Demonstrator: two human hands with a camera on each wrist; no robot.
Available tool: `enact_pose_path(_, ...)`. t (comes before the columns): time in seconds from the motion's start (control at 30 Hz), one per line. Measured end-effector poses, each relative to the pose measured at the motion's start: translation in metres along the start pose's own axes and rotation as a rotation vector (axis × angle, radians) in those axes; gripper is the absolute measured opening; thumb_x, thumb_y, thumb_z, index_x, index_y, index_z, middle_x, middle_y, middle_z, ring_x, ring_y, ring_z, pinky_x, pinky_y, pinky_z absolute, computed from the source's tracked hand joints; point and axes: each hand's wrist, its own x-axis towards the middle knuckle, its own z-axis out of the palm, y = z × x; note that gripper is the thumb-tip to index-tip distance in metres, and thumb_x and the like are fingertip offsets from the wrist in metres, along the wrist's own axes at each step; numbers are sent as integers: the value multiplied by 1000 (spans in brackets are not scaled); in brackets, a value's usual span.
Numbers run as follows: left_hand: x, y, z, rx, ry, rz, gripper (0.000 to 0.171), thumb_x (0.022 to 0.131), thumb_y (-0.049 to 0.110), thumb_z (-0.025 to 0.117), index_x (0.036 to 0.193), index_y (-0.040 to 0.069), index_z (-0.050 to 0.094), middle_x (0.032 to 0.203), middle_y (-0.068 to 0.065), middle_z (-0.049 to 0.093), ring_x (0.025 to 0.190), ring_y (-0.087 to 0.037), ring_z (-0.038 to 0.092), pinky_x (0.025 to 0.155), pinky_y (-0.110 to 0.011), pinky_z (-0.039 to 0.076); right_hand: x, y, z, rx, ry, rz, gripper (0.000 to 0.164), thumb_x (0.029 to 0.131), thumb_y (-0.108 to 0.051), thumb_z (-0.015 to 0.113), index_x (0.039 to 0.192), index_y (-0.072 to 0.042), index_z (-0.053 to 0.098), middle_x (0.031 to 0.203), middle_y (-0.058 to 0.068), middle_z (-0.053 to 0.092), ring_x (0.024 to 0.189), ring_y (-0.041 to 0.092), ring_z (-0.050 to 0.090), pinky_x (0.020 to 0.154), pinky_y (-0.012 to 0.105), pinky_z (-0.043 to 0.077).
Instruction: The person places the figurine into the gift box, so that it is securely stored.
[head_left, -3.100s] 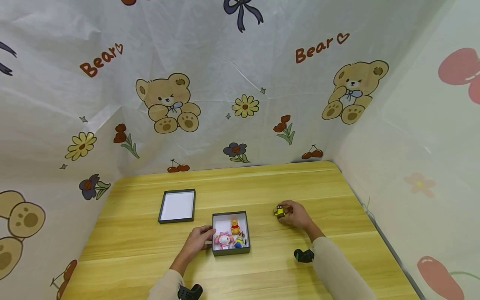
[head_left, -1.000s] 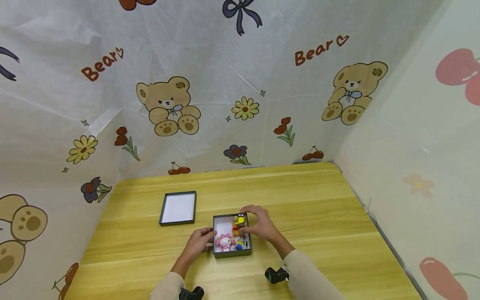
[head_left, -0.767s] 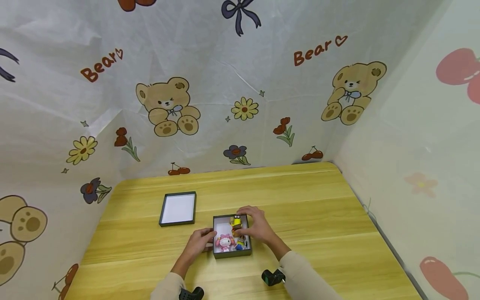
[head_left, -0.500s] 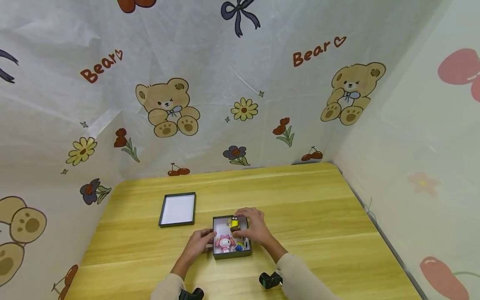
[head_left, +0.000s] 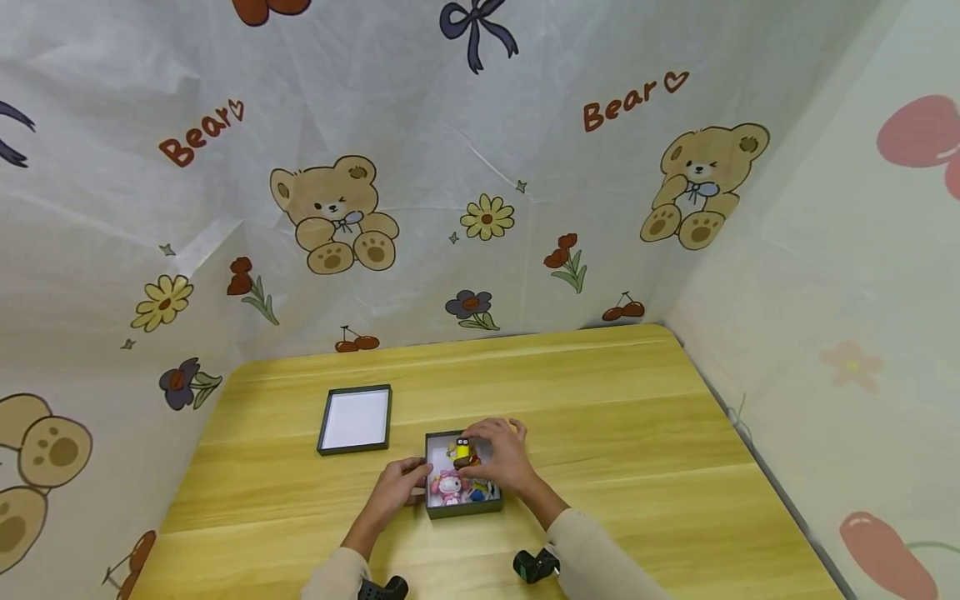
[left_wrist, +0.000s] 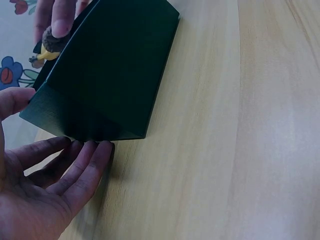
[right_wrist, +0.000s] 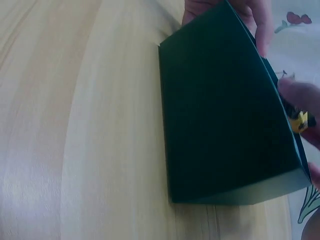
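My right grip (head_left: 501, 457) is parted only as wide as the small yellow toy figure with a brown base and dark head (head_left: 462, 451), which I pinch between thumb and fingers. The figure is within the outline of the square dark green box with a white interior (head_left: 465, 512), towards its far side; I cannot tell whether it touches the bottom. My left grip (head_left: 395, 492) holds that box by its left wall, thumb at the rim and fingers against the outer side. Near my right thumb, in the box, lies the pink-and-white toy figure with a bow (head_left: 449, 489), beside a blue-and-yellow toy figure (head_left: 480, 490), partly hidden. The shallow, dark-edged, white-lined square tray (head_left: 355, 421) lies farther off, to the left, on the pale yellow wood-grained surface (head_left: 585, 392).
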Motion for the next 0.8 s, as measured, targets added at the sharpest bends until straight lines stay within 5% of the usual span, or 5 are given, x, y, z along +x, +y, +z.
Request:
enact_pose_path(0.4,-25,36,-2,-30,-36,15,47,99,16,52,128,-21,46,111,-26,61,93,-23,62,79,-39,57,2,-17,7,-112,22,19,48,64,-31,90,105,-14,71,109,0,69,117,27,53,102,66,16)
enact_pose_path(0.8,-21,29,-2,-54,-42,22,47,98,17,53,127,-20,47,108,-21,64,91,-22,63,77,-39,57,6,-29,19,-171,14,94,49,65,-38,89,105,-16,71,109,-3,69,124,24,51,106,63,14)
